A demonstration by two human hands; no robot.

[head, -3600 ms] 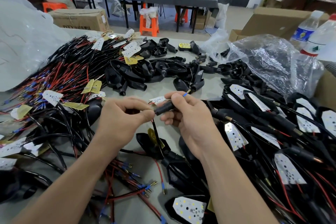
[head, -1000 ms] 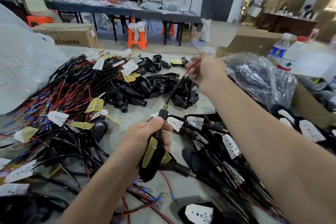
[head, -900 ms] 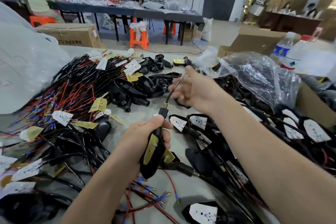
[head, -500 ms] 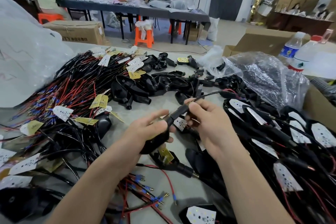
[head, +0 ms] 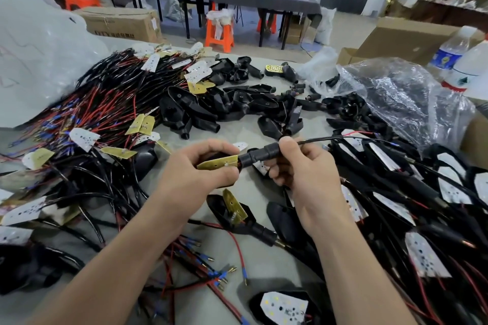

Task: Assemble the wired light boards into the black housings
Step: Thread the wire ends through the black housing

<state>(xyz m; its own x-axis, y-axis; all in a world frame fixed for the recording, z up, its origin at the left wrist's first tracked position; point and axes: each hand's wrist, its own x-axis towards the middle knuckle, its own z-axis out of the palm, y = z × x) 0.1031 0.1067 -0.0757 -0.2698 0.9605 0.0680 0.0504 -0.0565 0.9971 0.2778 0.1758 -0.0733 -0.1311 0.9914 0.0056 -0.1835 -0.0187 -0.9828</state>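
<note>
Step in hand: seating a wired board in its shell. Lead looks already fed thru the stem (judgement).
L hand: left hand (head: 195, 177) curled round the body of the black housing (head: 257, 157), thumb & index pinching across the yellow light board (head: 217, 165) at its mouth.
R hand: right hand (head: 306, 169) clamped on the same housing's stem, thumb on top, fingers wrapped under.
Hands: close together, one unit between them, held above the table (head: 237, 125).
Board posn: yellow face toward camera, sticking out of the shell, not seated flush.
Lead: black wire (head: 327, 139) exits the stem end past the R thumb and runs right toward the finished units (head: 396, 179).
Procedure: R hand takes up slack on the lead w/o jerking. L thumb guides the board edge-first into the recess, then presses flat. Keep stem & shell in line so the lead doesn't kink.
Check: finished units show the white face outward, so this board prob. needs turning before it drops in. No wire trapped under it.
Risk: a hard pull may stress the solder joints; a tilted board may jam on the rim.
Stock: empty housings (head: 232, 103) heaped beyond the hands; wired boards (head: 105, 103) bundled at left.
</note>
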